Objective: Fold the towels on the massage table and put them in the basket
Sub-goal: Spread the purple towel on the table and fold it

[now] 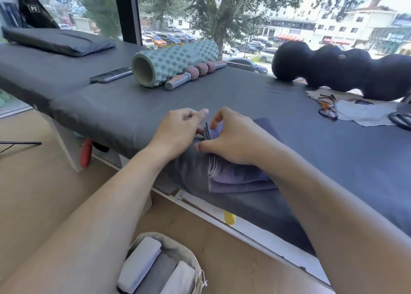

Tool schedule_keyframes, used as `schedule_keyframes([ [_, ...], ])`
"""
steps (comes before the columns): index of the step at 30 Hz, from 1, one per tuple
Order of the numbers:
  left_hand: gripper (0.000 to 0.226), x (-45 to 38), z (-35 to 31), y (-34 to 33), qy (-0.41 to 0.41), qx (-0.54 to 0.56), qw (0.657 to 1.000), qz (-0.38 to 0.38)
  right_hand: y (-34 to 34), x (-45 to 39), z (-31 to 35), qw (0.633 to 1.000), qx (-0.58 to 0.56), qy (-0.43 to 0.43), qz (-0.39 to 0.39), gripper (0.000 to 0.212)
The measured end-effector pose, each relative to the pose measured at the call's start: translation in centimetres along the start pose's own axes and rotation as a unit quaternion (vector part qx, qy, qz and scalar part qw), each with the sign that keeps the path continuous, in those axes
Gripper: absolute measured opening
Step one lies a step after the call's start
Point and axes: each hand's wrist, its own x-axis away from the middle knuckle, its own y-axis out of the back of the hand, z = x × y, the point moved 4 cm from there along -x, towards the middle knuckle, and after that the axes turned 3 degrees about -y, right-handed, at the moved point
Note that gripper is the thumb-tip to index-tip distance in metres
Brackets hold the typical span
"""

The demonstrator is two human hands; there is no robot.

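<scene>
A folded purple-grey towel (235, 178) lies at the near edge of the massage table (244, 98), its lower corner hanging just over the side. The right hand (233, 142) rests on top of it, thumb and fingers curled round the towel's left edge; the left hand (178, 131) meets it there, fingertips pinching the same striped edge (thumb raised clear). On the floor below stands a fabric basket (189, 256) holding three rolled towels (140, 264), two white and one grey. Farther back on the table sit a teal foam roller (173, 62), a massage stick (195, 72), a phone (111, 74), eyeglasses (328, 107) and a black peanut-shaped roller (347, 71).
</scene>
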Motion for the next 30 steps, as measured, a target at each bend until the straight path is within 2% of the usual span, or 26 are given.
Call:
schedule_keyframes([
  [2, 0.026, -0.1, 0.2, -0.1, 0.000, 0.000, 1.000, 0.003, 0.7, 0.3, -0.1, 0.997, -0.060, 0.003, 0.042, 0.054],
  [4, 0.034, 0.1, 0.3, -0.1, 0.000, -0.018, 1.000, 0.009, 1.9, 0.7, -0.7, 0.992, -0.117, 0.002, 0.048, 0.039],
  [6, 0.039, 0.2, -0.2, 0.2, -0.033, -0.048, 0.998, -0.036, 3.5, 0.7, -2.0, 0.995, -0.095, 0.014, -0.032, 0.020],
  [8, 0.034, 0.9, -1.7, 0.1, -0.117, -0.111, 0.983, -0.092, 4.3, 1.0, -3.1, 0.994, -0.036, 0.023, -0.104, 0.009],
  [10, 0.030, 1.9, -3.4, -1.0, -0.203, -0.147, 0.965, -0.081, 4.0, 1.5, -3.4, 0.990, -0.024, 0.041, -0.133, 0.017],
  [12, 0.039, 2.5, -4.2, -2.5, -0.257, -0.184, 0.949, -0.015, 3.5, 1.8, -3.6, 0.987, -0.019, 0.060, -0.145, 0.018],
  [14, 0.066, 3.0, -3.8, -3.9, -0.266, -0.284, 0.917, 0.088, 2.7, 1.8, -4.3, 0.989, -0.006, 0.064, -0.130, 0.025],
  [17, 0.100, 3.8, -2.0, -4.8, -0.238, -0.425, 0.850, 0.202, 1.0, 1.7, -6.3, 0.993, 0.091, 0.051, -0.048, 0.044],
  [20, 0.116, 4.1, -1.1, -4.9, -0.202, -0.430, 0.853, 0.217, 0.0, 1.6, -7.6, 0.992, 0.121, 0.026, 0.030, 0.061],
  [24, 0.141, 4.7, -1.2, -5.1, -0.187, -0.423, 0.858, 0.222, 0.2, 1.3, -7.7, 0.988, 0.146, 0.021, 0.052, 0.067],
  [27, 0.151, 5.0, -1.2, -5.2, -0.182, -0.411, 0.866, 0.222, 0.5, 1.6, -7.2, 0.987, 0.156, 0.024, 0.029, 0.075],
  [30, 0.153, 5.2, -1.0, -5.3, -0.191, -0.408, 0.868, 0.210, 0.8, 2.5, -6.4, 0.987, 0.154, 0.047, -0.017, 0.076],
])
